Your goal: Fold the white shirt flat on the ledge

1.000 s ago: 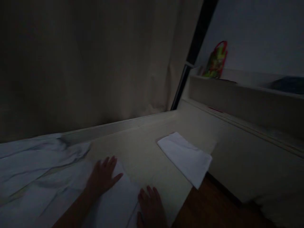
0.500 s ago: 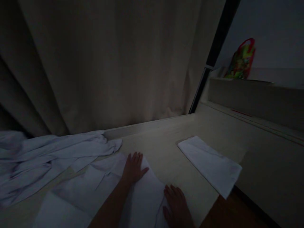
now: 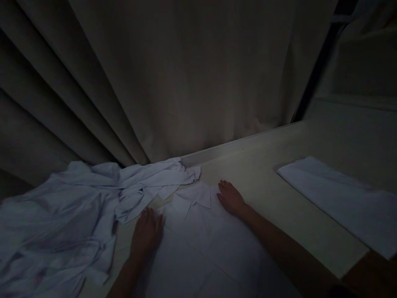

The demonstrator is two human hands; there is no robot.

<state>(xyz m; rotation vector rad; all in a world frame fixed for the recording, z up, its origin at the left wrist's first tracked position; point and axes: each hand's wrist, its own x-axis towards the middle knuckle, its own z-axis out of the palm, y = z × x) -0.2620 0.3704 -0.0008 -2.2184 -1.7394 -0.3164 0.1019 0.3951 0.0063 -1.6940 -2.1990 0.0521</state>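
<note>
A white collared shirt point(image 3: 201, 244) lies spread on the pale tabletop, its collar point(image 3: 194, 198) pointing away from me. My left hand point(image 3: 147, 231) rests flat at the shirt's left shoulder edge, fingers stretched forward. On the other side, my right hand point(image 3: 230, 199) lies flat by the right shoulder, just right of the collar, with fingers extended. Neither hand grips anything. The lower part of the shirt runs out of the bottom of the view.
A crumpled heap of white clothing point(image 3: 68, 215) covers the left side. At right lies a folded white cloth point(image 3: 338, 198) near the table edge. A beige curtain point(image 3: 198, 74) hangs behind the table's raised back edge point(image 3: 242, 140). The light is dim.
My view has swung left and downward. My left hand has gone to the shirt's left edge, and my right hand has moved forward to the right shoulder. The shirt now lies flatter around the collar.
</note>
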